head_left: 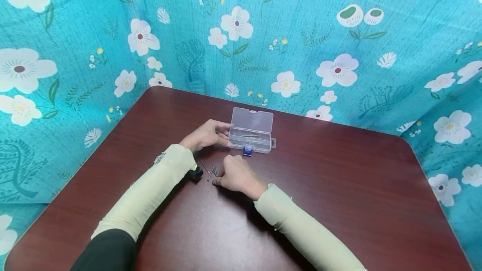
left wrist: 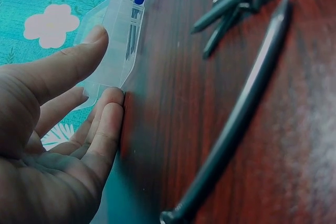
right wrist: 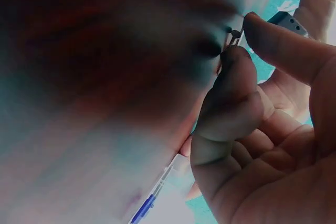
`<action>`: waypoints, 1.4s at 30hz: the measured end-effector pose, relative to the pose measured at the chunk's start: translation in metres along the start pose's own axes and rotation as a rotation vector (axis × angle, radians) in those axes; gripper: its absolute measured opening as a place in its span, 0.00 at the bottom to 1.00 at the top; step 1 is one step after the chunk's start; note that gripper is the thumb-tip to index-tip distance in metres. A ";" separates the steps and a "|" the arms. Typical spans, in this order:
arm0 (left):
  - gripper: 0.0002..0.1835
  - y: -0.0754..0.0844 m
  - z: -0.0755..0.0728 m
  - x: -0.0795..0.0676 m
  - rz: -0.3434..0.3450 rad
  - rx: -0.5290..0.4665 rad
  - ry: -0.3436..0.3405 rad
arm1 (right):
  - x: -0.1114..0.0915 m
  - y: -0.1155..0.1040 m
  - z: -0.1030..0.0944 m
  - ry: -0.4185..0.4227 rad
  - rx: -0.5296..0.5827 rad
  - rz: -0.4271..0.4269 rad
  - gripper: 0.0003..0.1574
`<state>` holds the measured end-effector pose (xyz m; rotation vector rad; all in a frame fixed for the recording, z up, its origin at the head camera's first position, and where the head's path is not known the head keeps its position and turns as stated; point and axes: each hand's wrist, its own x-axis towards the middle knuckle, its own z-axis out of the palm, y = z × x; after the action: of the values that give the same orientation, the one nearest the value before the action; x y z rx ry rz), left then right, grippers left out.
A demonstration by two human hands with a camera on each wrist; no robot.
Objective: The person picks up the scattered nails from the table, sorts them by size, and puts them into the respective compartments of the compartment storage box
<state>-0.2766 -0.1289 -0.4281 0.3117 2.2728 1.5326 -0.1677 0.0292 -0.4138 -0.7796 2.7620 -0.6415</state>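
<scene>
Shiny metal nails [left wrist: 244,100], smooth plastic box [head_left: 251,120], glossy wood-grained table [head_left: 339,187], matt cloth backdrop [head_left: 293,53]

"How's the box [head_left: 261,149]?"
"Clear plastic, near the centre of the head view, lid [head_left: 251,119] raised, blue latch [head_left: 247,151] at its front, slim nails inside. The left grip [head_left: 207,135] touches its left side."
"And the loose nails [head_left: 210,174]?"
"Grey metal, some crossed, lying on the desk [head_left: 331,179] below and left of the box. One slants across the left wrist view's right half, head lowest."
"Any pinched?"
"Can't tell; the right grip [head_left: 237,175] is right beside them."
</scene>
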 end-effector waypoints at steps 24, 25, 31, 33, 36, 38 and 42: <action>0.41 0.001 0.000 -0.002 -0.016 -0.053 -0.014 | -0.003 0.027 -0.030 0.001 0.216 0.049 0.07; 0.41 0.001 -0.001 -0.002 -0.016 -0.044 -0.012 | -0.003 0.028 -0.033 0.007 0.227 0.052 0.07; 0.41 0.001 -0.001 -0.001 -0.018 -0.029 -0.012 | -0.002 0.035 -0.045 0.047 0.291 0.077 0.10; 0.41 0.000 -0.001 -0.001 -0.017 -0.036 -0.013 | -0.001 0.038 -0.047 0.049 0.316 0.100 0.10; 0.41 -0.001 -0.001 -0.001 -0.010 -0.038 -0.013 | 0.004 0.043 -0.050 0.060 0.372 0.132 0.10; 0.41 -0.001 -0.001 -0.001 -0.007 -0.037 -0.012 | 0.008 0.048 -0.051 0.079 0.409 0.160 0.11; 0.41 -0.001 -0.001 -0.001 0.000 -0.038 -0.010 | 0.016 0.057 -0.056 0.125 0.435 0.213 0.13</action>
<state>-0.2764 -0.1310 -0.4288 0.3077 2.2336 1.5683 -0.2237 0.0840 -0.3916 -0.3574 2.6104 -1.2194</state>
